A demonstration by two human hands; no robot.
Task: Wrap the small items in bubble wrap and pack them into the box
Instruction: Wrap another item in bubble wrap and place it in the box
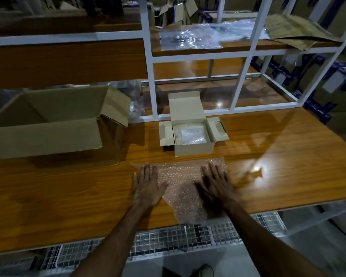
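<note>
A sheet of bubble wrap lies flat on the wooden table, reaching to the near edge. My left hand presses on its left side with straight, spread fingers. My right hand lies flat on its right side, slightly blurred. Just beyond the sheet stands a small white cardboard box with its lid and side flaps open; something wrapped in clear plastic sits inside. No loose small item shows on the sheet.
A large brown carton with open flaps stands at the left of the table. A white metal shelf frame rises behind the small box; plastic bags and brown paper lie on its upper shelf. Wire mesh runs below the table edge.
</note>
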